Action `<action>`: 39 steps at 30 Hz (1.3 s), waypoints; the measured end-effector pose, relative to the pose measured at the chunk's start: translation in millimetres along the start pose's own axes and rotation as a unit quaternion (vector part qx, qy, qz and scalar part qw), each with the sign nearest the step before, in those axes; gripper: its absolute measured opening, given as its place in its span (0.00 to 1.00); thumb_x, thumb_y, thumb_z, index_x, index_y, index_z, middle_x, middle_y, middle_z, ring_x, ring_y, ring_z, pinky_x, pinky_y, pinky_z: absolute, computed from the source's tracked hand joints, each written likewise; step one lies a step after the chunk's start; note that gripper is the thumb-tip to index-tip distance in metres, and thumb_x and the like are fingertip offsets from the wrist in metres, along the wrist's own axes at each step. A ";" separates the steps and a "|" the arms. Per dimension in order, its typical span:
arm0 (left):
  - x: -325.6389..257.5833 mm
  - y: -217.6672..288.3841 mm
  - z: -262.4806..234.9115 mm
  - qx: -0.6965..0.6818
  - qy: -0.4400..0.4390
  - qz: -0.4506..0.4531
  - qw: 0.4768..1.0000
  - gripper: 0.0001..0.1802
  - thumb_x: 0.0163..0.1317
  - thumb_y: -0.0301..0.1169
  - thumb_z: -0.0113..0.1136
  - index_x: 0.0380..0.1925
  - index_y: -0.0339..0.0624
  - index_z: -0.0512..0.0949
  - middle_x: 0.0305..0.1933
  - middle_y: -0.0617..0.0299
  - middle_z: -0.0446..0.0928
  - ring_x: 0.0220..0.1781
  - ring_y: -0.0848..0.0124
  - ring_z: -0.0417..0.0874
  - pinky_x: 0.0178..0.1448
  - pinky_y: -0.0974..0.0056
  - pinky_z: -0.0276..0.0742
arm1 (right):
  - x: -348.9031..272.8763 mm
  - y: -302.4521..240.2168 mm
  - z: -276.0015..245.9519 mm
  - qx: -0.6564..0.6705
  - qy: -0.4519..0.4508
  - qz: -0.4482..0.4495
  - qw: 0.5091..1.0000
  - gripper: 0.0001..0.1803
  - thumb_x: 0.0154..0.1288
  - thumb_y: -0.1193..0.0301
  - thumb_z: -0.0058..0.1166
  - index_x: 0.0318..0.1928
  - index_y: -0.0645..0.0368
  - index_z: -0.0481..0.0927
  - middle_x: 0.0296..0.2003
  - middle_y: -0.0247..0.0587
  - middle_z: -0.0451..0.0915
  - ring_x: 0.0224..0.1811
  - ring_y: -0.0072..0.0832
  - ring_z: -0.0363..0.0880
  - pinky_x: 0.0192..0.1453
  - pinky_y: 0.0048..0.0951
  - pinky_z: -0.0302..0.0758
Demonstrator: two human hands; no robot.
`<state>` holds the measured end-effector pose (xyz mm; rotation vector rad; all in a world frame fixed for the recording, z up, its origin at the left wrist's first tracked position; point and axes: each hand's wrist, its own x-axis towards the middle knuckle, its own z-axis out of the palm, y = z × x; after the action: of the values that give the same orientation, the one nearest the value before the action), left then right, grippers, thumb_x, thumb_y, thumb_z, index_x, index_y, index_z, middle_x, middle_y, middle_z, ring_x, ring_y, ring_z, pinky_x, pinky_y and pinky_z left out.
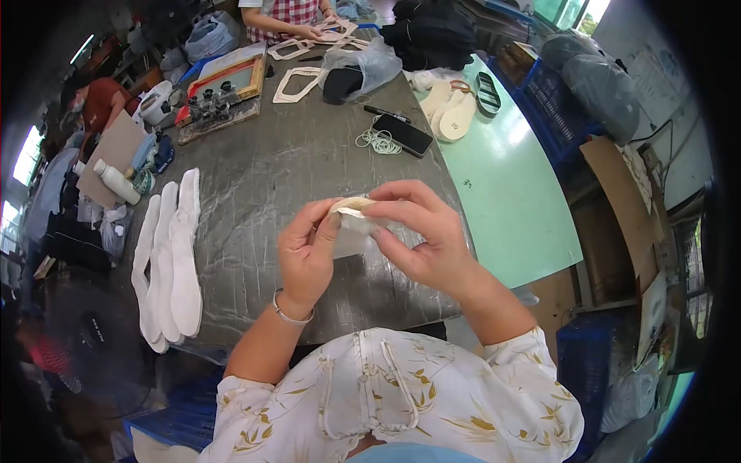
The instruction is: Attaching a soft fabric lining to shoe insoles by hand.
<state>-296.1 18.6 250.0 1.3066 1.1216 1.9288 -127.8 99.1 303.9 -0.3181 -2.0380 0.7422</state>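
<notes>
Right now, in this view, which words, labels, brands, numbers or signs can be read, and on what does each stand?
Dark round fan: pale lettering at its hub, not copied here.
Cream insole: small dark marking, too small to read.
Green sheet: small dark marks, too small to read.
Curved cream piece between left hand and right hand: no text visible.

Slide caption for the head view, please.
The left hand holds a small pale piece, the right hand touching it, over a dark worktable; white insole-shaped pieces lie at left.
</notes>
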 end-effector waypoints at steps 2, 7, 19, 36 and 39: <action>-0.8 0.3 -1.2 0.019 0.005 0.003 1.000 0.11 0.72 0.26 0.56 0.50 0.34 0.80 0.47 0.61 0.82 0.48 0.77 0.80 0.53 0.72 0.75 | 0.7 2.9 -0.3 -0.034 0.008 -0.008 0.999 0.11 0.57 0.79 0.63 0.42 0.60 0.83 0.44 0.43 0.81 0.42 0.36 0.83 0.44 0.32 0.80; -2.7 -1.9 -0.9 0.035 -0.001 0.029 0.999 0.11 0.73 0.27 0.55 0.50 0.34 0.79 0.49 0.59 0.81 0.48 0.76 0.81 0.54 0.71 0.75 | -0.5 6.3 -2.5 -0.019 0.001 -0.003 1.000 0.09 0.56 0.77 0.67 0.38 0.60 0.82 0.42 0.42 0.82 0.40 0.36 0.83 0.43 0.32 0.80; -9.0 -2.7 10.6 0.082 0.083 0.053 0.992 0.10 0.71 0.23 0.56 0.48 0.32 0.80 0.46 0.59 0.82 0.47 0.75 0.80 0.51 0.72 0.75 | -16.9 9.1 15.2 -0.225 0.037 -0.208 0.951 0.13 0.47 0.78 0.67 0.34 0.59 0.79 0.46 0.41 0.80 0.44 0.39 0.80 0.48 0.37 0.76; -8.2 -8.2 5.4 0.010 0.015 0.045 0.999 0.11 0.72 0.26 0.55 0.50 0.33 0.77 0.48 0.59 0.79 0.50 0.74 0.78 0.56 0.70 0.73 | -1.4 12.6 10.1 -0.015 0.044 -0.024 0.999 0.07 0.58 0.79 0.63 0.36 0.62 0.78 0.39 0.46 0.84 0.36 0.36 0.85 0.39 0.30 0.80; -2.4 -7.0 4.5 0.008 -0.013 0.042 0.999 0.11 0.70 0.25 0.57 0.49 0.34 0.78 0.48 0.60 0.79 0.50 0.73 0.78 0.56 0.69 0.73 | -1.5 13.6 11.0 -0.024 0.044 -0.028 0.998 0.08 0.56 0.80 0.64 0.35 0.62 0.78 0.38 0.45 0.84 0.34 0.35 0.84 0.37 0.30 0.80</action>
<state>-291.1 21.7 243.6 1.4051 1.0875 1.9604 -137.1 104.8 290.1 -0.3142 -1.9759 0.6351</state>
